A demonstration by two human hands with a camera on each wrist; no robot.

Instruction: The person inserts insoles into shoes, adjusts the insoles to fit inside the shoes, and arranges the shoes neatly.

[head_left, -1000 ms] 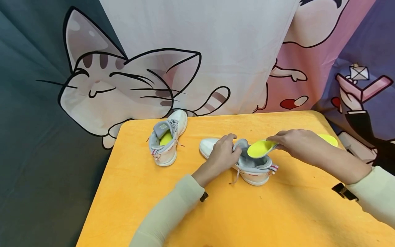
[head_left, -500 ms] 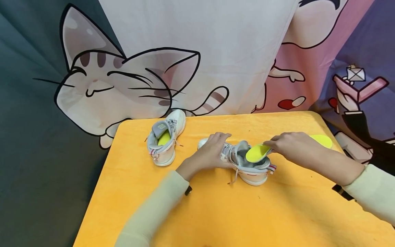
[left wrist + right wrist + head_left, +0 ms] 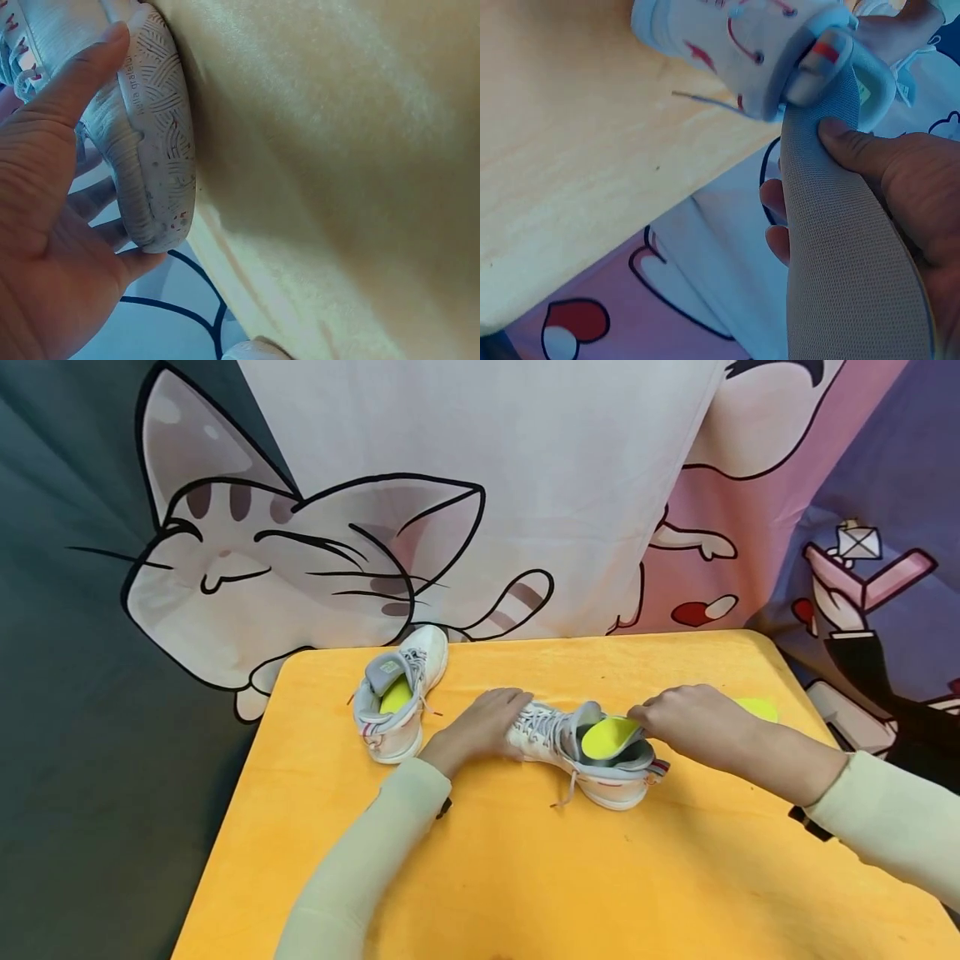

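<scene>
A white lace-up sneaker (image 3: 611,792) lies sole down, its toe pointing left. My left hand (image 3: 483,727) grips its toe; in the left wrist view the thumb presses the sole's side edge and the fingers wrap the far side of the toe (image 3: 161,127). With my right hand (image 3: 690,718) I pinch a yellow-topped insole (image 3: 606,737). Its front end is inside the shoe's opening and its rear end sticks out past the hand. The right wrist view shows the insole's grey underside (image 3: 847,247) between thumb and fingers. How deep the tip reaches is hidden.
A second sneaker (image 3: 397,735) stands at the back left of the yellow table (image 3: 525,877), a yellow insole (image 3: 395,695) inside it. The table's far edge meets a printed cloth (image 3: 570,527) with cartoon figures.
My left hand has moved left from the shoe's tongue and taken hold of the toe. My right hand has shifted left and lowered the insole's tip into the shoe.
</scene>
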